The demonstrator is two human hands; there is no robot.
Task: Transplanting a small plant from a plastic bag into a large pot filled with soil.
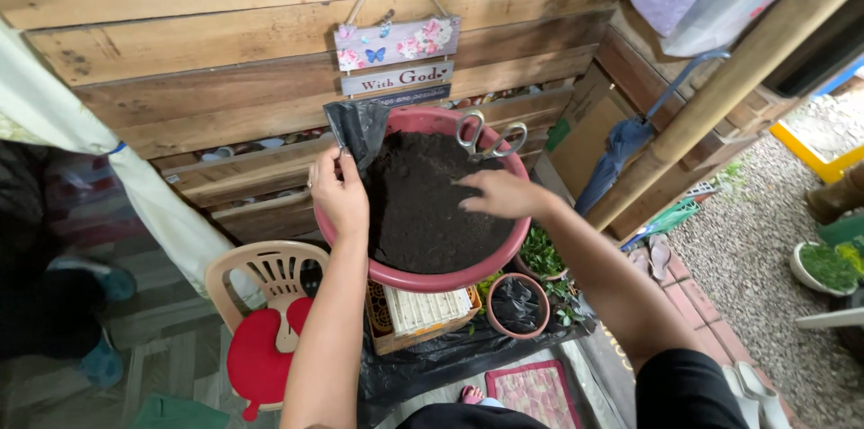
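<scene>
Pink basin (468, 280) is loaded with dark soil (432, 204), scissors (490, 136) parked on its far rim. Left hand (337, 195) has a pinched grip on a black plastic bag (358, 127) at the edge, looks unfilled; right hand (504, 193) lies loose on the soil, grasping nothing. Potting seems barely begun

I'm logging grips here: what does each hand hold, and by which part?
The left hand pinches a black plastic bag by its lower edge. The right hand holds nothing visible, spread over the soil.
</scene>
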